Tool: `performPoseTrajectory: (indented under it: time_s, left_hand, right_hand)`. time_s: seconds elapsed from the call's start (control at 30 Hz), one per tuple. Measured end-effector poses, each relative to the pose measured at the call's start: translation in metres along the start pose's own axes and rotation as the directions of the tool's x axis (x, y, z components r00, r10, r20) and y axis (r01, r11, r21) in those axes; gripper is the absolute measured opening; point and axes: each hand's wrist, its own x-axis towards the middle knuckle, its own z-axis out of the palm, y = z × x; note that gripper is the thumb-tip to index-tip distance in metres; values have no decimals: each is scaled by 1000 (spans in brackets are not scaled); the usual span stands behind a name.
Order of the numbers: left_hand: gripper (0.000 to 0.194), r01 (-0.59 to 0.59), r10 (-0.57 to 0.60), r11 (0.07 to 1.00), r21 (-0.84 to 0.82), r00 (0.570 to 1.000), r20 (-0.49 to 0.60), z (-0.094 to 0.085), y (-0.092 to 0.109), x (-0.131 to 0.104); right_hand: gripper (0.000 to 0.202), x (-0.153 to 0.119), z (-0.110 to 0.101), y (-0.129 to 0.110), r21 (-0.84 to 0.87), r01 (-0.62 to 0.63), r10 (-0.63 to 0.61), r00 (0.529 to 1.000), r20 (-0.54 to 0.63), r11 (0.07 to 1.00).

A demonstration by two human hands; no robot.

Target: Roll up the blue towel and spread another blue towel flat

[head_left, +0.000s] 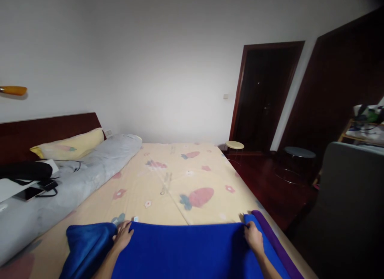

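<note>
Dim, soft indoor light; dark vignetted corners, wide-angle bowing, mild blur.

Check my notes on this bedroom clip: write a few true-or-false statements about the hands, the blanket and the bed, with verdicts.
1. Both hands grip the blue blanket's far edge. True: left hand, right hand.
2. The bedsheet is plain white. False: pale yellow with strawberries and flowers.
3. A yellow pillow lies by the headboard. True.
4. The blanket covers the whole bed. False: only the near end.
5. A round stool stands near the doorway. True.
</note>
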Motion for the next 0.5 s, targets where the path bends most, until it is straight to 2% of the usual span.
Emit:
performPoseTrajectory:
  time_s: [0.13, 0.2, 0.3, 0.37, 0.43, 0.5]
  left_hand:
    - [58, 51, -52, 998, 32, 999, 17, 12, 10, 1]
    - [64, 81, -82, 995, 58, 996, 30, 17, 11, -3]
    - [66, 121, -123, 989, 87, 992, 15, 22, 6, -16]
    - [64, 136, -134, 985, 102, 990, -32, 25, 5, -28]
    - [61, 94, -79, 988, 126, 990, -119, 31, 12, -46]
    - [59, -13, 41, 987, 159, 984, -176, 40, 30, -71]
  right_hand:
    - [36, -5, 7, -1, 54, 30, -33, 997, 69, 998]
    - [46, -13, 9, 3, 94, 75, -84, 991, 99, 993]
    - [65, -31, 11, 16, 132, 151, -166, 980, 111, 980]
    - [65, -49, 15, 25, 128, 216, -230, 968, 101, 968]
    - [61, -75, 25, 28, 110, 330, -341, 934, 108, 938]
    - [61, -107, 40, 22, 99, 466, -476, 868, 144, 879]
